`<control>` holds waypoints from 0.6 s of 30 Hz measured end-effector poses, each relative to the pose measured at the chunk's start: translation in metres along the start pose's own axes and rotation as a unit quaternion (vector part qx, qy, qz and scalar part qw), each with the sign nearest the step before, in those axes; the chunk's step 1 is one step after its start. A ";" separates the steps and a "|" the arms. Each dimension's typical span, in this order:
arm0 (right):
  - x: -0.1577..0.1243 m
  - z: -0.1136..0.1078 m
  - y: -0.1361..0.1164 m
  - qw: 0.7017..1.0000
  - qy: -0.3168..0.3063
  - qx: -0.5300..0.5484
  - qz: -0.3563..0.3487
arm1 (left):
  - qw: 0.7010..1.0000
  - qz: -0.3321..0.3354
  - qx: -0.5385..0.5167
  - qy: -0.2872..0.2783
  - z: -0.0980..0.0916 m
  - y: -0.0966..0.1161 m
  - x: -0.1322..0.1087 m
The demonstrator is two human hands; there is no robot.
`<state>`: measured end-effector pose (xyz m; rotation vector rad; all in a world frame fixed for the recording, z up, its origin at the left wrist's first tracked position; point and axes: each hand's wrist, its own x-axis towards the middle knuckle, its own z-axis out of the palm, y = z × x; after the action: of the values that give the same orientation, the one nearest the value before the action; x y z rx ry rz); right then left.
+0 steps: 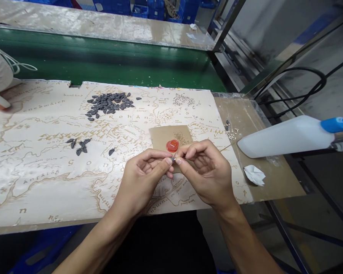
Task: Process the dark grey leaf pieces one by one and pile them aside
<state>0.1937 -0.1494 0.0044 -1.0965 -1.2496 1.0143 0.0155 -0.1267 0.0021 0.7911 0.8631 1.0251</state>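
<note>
My left hand (147,171) pinches a small dark grey piece (172,159) between thumb and forefinger. My right hand (207,169) meets it there, thumb and forefinger pressed together at a tiny pale bit on the piece's end; fingertips hide most of it. Just beyond the fingers, a red glossy blob in a small round dish (172,145) rests on a brown cardboard square (162,133). A thin stick (227,147) shows beside my right hand; whether the hand touches it is unclear.
Map-printed paper (45,152) covers the table. On it lie a heap of dark grey pieces (110,102), a smaller group (80,145) and scattered tiny pale bits (184,100). At right are a white bottle (286,137) and crumpled tissue (254,175). A green conveyor belt (117,57) runs behind.
</note>
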 end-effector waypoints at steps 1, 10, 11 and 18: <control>0.000 0.000 0.000 1.000 0.000 0.002 0.001 | 1.000 0.002 0.000 0.002 0.000 -0.001 -0.001; 0.003 0.001 -0.008 1.000 -0.007 -0.013 -0.001 | 0.999 0.006 0.033 0.000 -0.008 0.003 -0.002; 0.006 -0.001 -0.011 1.000 -0.011 -0.019 -0.005 | 0.999 0.014 0.050 0.007 -0.012 0.007 -0.001; 0.075 -0.054 -0.001 0.975 0.097 -0.198 -0.033 | 0.882 0.130 0.395 0.222 -0.083 0.050 0.004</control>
<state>0.2522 -0.0795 0.0203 -1.4114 -1.3494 0.6012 -0.0756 -0.0951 0.0077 1.4166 1.6585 1.1083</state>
